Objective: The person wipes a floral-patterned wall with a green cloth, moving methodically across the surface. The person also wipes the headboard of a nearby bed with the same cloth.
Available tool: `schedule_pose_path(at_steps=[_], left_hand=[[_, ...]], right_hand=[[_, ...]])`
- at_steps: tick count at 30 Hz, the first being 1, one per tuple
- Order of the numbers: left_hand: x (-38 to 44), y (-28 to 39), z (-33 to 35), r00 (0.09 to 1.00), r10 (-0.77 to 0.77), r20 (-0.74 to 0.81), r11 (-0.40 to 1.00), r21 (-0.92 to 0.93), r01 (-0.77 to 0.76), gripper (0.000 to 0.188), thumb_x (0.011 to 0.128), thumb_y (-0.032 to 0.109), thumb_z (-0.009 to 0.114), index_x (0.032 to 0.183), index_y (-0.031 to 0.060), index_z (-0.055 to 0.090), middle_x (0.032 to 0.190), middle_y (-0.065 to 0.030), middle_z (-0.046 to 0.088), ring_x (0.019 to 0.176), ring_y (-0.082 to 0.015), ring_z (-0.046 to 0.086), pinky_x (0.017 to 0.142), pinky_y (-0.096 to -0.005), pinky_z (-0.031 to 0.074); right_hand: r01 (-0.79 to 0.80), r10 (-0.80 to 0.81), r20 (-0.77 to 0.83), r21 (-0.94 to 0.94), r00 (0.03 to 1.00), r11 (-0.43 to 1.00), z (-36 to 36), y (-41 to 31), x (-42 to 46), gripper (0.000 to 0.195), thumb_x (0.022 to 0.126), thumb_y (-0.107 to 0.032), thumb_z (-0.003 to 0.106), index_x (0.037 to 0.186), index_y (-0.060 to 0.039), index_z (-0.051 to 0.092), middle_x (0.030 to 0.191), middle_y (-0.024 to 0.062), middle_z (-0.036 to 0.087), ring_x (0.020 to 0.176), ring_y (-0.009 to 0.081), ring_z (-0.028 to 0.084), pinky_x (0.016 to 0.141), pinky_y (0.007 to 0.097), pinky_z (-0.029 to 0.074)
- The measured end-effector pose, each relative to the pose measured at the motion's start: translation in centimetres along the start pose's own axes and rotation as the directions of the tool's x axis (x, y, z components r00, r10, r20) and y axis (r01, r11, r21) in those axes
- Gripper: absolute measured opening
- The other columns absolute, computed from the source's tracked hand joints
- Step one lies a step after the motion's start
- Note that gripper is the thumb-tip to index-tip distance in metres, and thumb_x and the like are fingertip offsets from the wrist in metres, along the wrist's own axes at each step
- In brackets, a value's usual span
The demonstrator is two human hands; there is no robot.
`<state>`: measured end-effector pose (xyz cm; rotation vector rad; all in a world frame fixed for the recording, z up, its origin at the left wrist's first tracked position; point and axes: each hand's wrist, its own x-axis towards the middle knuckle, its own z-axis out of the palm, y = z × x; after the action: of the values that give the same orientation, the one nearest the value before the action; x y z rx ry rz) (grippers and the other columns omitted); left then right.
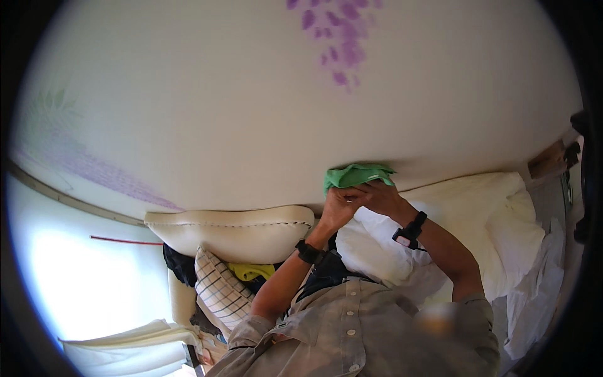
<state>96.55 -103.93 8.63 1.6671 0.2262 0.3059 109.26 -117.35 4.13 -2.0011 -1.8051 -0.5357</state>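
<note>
A folded green cloth [355, 176] is held close to the pale wall [235, 108]; I cannot tell whether it touches the wall. My left hand [340, 207] grips its lower left part, the wrist in a black strap. From the right, my right hand [380, 197] grips the same cloth near a small white tag, with the thumb close to the other hand. A black band with a small device [409, 231] circles my right wrist. The fingertips behind the cloth are hidden.
Purple painted blossoms [348, 42] mark the wall. Below stand a cream stitched sofa backrest [231, 231], a checked cushion [221, 287] and a yellow cloth [252, 271]. White fabric [471, 226] covers something at right. A bright window [89, 282] is at left, a wooden piece [549, 160] at far right.
</note>
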Motion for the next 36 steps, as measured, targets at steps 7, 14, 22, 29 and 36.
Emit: schedule_pose_path(at_steps=[7, 14, 22, 29, 36], left_hand=[[-1.8, -1.6, -5.6, 0.992, 0.056, -0.116, 0.995, -0.08, -0.066, 0.011, 0.092, 0.007, 0.075, 0.091, -0.0037, 0.078, 0.087, -0.0063, 0.074, 0.081, -0.0127, 0.065, 0.073, -0.029, 0.054], [-1.7, 1.6, -5.2, 0.961, 0.195, -0.196, 0.962, -0.15, -0.226, 0.009, 0.091, 0.004, 0.076, 0.094, -0.0038, 0.076, 0.089, -0.0052, 0.072, 0.082, -0.0115, 0.064, 0.074, -0.0265, 0.053], [-1.3, 3.0, -0.1, 0.997, 0.075, 0.018, 0.997, -0.003, -0.075, 0.017, 0.093, 0.002, 0.071, 0.109, -0.0014, 0.074, 0.117, -0.0097, 0.072, 0.105, -0.016, 0.068, 0.083, -0.0298, 0.058], [-2.1, 1.5, -0.1, 0.985, -0.15, 0.079, 0.985, -0.069, 0.156, 0.023, 0.097, 0.002, 0.067, 0.119, -0.0035, 0.066, 0.114, -0.0137, 0.074, 0.1, -0.0211, 0.071, 0.082, -0.0314, 0.056], [-2.0, -0.6, -0.4, 0.977, -0.213, -0.005, 0.963, -0.172, 0.209, 0.033, 0.097, 0.006, 0.067, 0.128, -0.0028, 0.059, 0.108, -0.0152, 0.075, 0.093, -0.0213, 0.072, 0.073, -0.029, 0.053]], right_hand=[[0.015, -0.006, -0.106, 0.077, 0.994, 0.997, -1.4, -4.5, 6.7, 0.05, 0.084, -0.028, 0.067, 0.134, -0.0255, 0.063, 0.142, -0.0098, 0.056, 0.128, 0.0146, 0.054, 0.103, 0.0363, 0.049], [-0.059, 0.084, -0.178, 0.144, 0.98, 0.988, -1.2, -4.9, 7.9, 0.045, 0.085, -0.034, 0.07, 0.129, -0.0379, 0.066, 0.14, -0.0127, 0.057, 0.129, 0.0138, 0.053, 0.105, 0.0392, 0.048], [-0.52, 0.371, -0.515, -0.177, 0.772, 0.836, -1.1, -1.5, -0.4, 0.046, 0.085, -0.039, 0.073, 0.126, -0.0196, 0.066, 0.151, 0.0194, 0.044, 0.136, 0.0469, 0.043, 0.105, 0.0713, 0.032], [-0.725, 0.722, -0.654, 0.383, 0.225, 0.572, -1.9, 0.4, -1.3, 0.068, 0.096, -0.018, 0.057, 0.153, 0.0058, 0.029, 0.165, 0.0369, 0.005, 0.149, 0.0621, 0.008, 0.119, 0.0682, 0.014], [-0.327, 0.909, -0.133, 0.945, -0.395, -0.004, 7.5, -0.1, -1.4, 0.068, 0.108, -0.032, 0.039, 0.156, 0.0113, 0.018, 0.162, 0.0356, 0.019, 0.151, 0.046, 0.019, 0.124, 0.0455, 0.018]])
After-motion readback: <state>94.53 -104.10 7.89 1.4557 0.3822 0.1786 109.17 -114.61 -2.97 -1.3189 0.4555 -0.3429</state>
